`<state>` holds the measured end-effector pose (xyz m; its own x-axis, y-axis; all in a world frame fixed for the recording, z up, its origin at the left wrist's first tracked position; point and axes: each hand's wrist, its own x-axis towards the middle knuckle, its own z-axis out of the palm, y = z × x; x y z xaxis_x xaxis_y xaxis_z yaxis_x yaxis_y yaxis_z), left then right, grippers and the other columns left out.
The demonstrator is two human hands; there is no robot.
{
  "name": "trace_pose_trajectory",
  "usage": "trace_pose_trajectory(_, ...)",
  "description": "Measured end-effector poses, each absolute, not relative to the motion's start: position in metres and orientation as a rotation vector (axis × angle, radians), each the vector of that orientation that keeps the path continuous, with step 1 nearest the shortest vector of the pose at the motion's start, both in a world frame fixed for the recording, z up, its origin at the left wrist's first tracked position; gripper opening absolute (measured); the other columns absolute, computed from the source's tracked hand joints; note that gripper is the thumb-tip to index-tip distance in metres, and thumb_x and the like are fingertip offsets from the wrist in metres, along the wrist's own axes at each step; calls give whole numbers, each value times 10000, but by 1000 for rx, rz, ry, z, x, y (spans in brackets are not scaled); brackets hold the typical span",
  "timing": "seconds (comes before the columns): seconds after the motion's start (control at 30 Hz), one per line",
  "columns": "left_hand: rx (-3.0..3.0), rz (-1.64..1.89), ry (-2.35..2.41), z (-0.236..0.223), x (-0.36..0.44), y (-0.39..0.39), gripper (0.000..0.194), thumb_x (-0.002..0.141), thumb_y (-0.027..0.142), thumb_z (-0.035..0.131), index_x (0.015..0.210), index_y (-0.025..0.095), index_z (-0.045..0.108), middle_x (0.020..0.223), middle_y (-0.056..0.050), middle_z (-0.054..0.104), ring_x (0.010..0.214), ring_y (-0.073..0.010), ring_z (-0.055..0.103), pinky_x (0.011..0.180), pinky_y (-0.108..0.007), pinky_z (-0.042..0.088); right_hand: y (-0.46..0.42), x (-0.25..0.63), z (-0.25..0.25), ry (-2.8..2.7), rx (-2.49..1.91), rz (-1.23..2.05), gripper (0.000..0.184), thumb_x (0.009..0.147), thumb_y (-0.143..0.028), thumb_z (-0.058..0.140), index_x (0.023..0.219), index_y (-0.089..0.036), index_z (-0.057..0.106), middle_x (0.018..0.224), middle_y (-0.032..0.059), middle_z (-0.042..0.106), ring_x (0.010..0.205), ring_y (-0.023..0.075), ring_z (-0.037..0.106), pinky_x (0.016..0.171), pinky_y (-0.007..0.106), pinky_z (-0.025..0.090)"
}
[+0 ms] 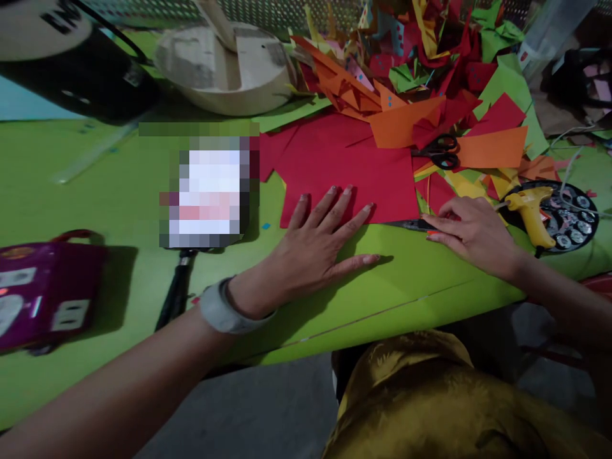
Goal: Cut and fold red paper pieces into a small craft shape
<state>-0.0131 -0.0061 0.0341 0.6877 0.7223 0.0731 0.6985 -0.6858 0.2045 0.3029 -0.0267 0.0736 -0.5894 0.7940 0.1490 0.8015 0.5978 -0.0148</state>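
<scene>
Left hand: The person's left hand (315, 245) lies palm down with fingers spread wide, fingertips pressing the lower part of the red sheet, thumb on the table.
Right hand: At the sheet's lower right corner, the right hand (478, 236) pinches a slim, dark, pointed tool (406, 224) with an orange-red part between thumb and forefinger; the fingers hide its full shape.
Red sheet: A large, flat sheet of red paper (344, 169) rests on a table covered in bright green (396, 287), its lower edge just beside the tool's point.
Scissors: A black-handled pair of scissors (433, 152) lies beyond the right hand, among paper pieces.
Glue gun: A yellow glue gun (528, 210) sits on a round, dark tray (586, 194) of shiny discs, near the right hand.
Paper heap: Crumpled and cut pieces in red, orange, green and yellow (415, 70) crowd the far side.
Left of the sheet: A glossy purple box-like object (52, 293) stands near the left forearm.
</scene>
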Motion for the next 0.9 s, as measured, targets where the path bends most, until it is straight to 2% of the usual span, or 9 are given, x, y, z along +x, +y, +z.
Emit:
trace_pose_trajectory(0.13, 2719, 258, 1174, 42, -5, -13, 816, 1049, 703, 395, 1712, 313, 122, 1776, -132, 143, 1634, -381, 168, 1283, -652, 205, -22, 314, 72, -2670, -1404, -108, 352, 1075, -398, 526, 1339, -279, 725, 1081, 93, 724, 985, 247, 611, 818, 379, 388)
trace_pose_trajectory(0.2, 2705, 311, 1136, 48, -6, -13, 835, 1053, 721, 332, 1717, 278, 85, 1770, -150, 163, 1617, -365, 247, 1255, -588, 333, -20, 323, 72, -2660, -1427, -99, 360, 1079, -427, 509, 1327, -289, 729, 1085, 87, 724, 989, 248, 615, 831, 384, 390)
trace_pose_trajectory(0.27, 2689, 355, 1127, 52, -12, -7, 762, 1082, 681, 250, 1713, 269, 139, 1765, -137, 199, 1587, -320, 344, 1223, -490, 415, -18, 330, 73, -2667, -1432, -75, 367, 1080, -442, 500, 1323, -293, 732, 1084, 84, 721, 990, 253, 620, 841, 392, 391)
trace_pose_trajectory(0.33, 2698, 356, 1188, 52, -20, 3, 633, 1117, 593, 194, 1656, 299, 349, 1755, -89, 257, 1591, -310, 335, 1270, -509, 340, -18, 331, 75, -2688, -1427, -49, 363, 1077, -425, 509, 1325, -283, 734, 1089, 95, 721, 998, 261, 622, 849, 406, 392)
trace_pose_trajectory(0.4, 2695, 279, 1231, 47, -28, 14, 580, 1132, 525, 207, 1597, 289, 461, 1742, -64, 302, 1619, -339, 249, 1322, -598, 161, -19, 327, 78, -2713, -1420, -31, 356, 1070, -383, 532, 1338, -257, 729, 1103, 115, 722, 1009, 270, 620, 848, 417, 393)
trace_pose_trajectory(0.47, 2660, 220, 1211, 40, -33, 22, 579, 1131, 515, 224, 1622, 280, 420, 1750, -59, 277, 1627, -347, 212, 1325, -612, 125, -19, 321, 81, -2721, -1433, -31, 352, 1063, -356, 548, 1343, -238, 726, 1111, 129, 721, 1015, 276, 613, 846, 424, 394)
trace_pose_trajectory(0.57, 2648, 195, 1167, 31, -37, 26, 602, 1131, 534, 196, 1668, 292, 322, 1765, -57, 226, 1634, -334, 193, 1319, -605, 155, -19, 319, 84, -2711, -1442, -34, 338, 1060, -353, 554, 1322, -244, 737, 1095, 129, 718, 1013, 277, 608, 846, 429, 394)
trace_pose_trajectory(0.73, 2671, 210, 1138, 30, -39, 26, 610, 1131, 544, 189, 1672, 293, 312, 1764, -81, 227, 1635, -329, 193, 1308, -614, 170, -19, 330, 84, -2664, -1425, 12, 333, 1051, -357, 579, 1315, -237, 741, 1077, 124, 714, 1011, 269, 627, 837, 421, 407)
trace_pose_trajectory(0.9, 2629, 213, 1221, 32, -32, 21, 580, 1135, 508, 233, 1666, 299, 335, 1758, -74, 243, 1634, -318, 190, 1317, -592, 162, -19, 327, 78, -2624, -1448, -34, 329, 1052, -403, 568, 1303, -281, 741, 1064, 89, 721, 989, 256, 627, 819, 394, 395)
